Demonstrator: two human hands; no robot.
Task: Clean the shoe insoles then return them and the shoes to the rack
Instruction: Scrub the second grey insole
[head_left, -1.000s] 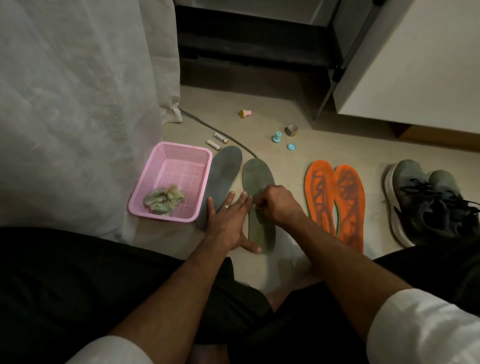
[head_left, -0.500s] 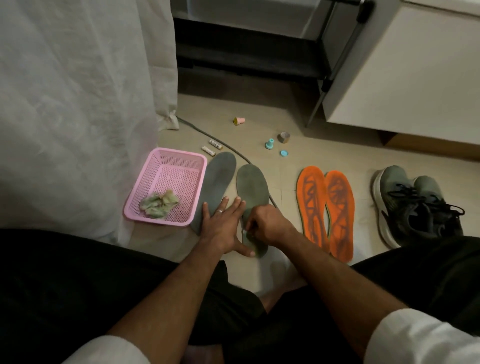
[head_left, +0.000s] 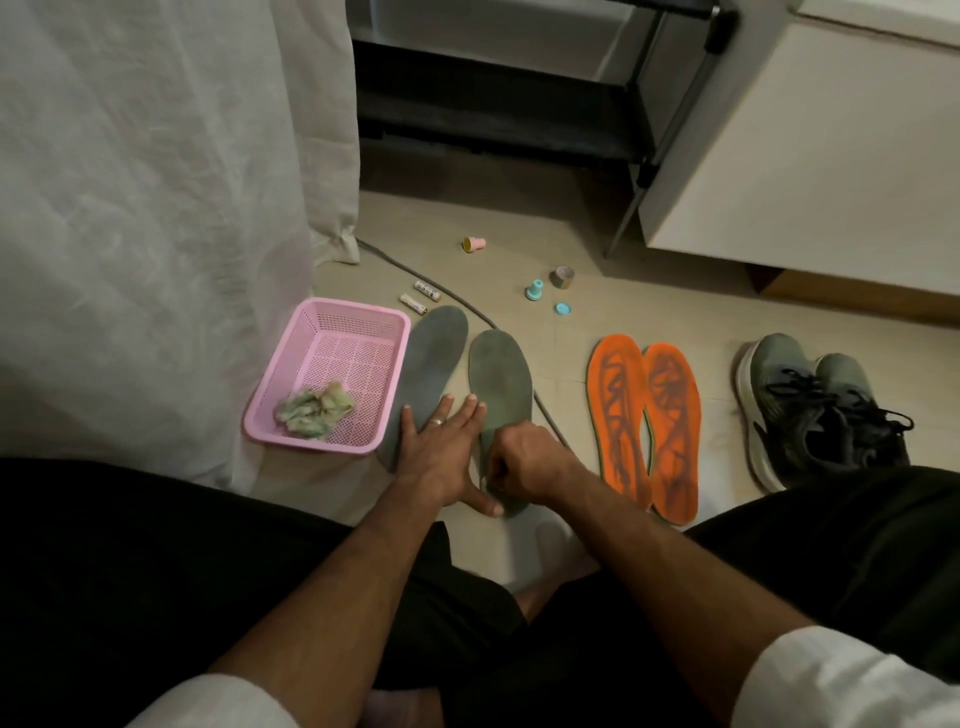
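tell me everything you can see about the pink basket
The pink basket is a small rectangular tray of what looks like plastic, with perforated mesh walls and floor and a solid rounded rim. It sits upright on the floor beside the white curtain, just left of the grey insole, which lies against or very near its right rim. A crumpled greenish-white wad, cloth or wipe, lies in its near corner. Neither hand touches it.

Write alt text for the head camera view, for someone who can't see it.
A seated person's left hand presses flat across two grey insoles on the floor while the right hand, fingers curled, works on the right one. A pink basket holding a crumpled wipe sits left; orange insoles and grey sneakers lie right.
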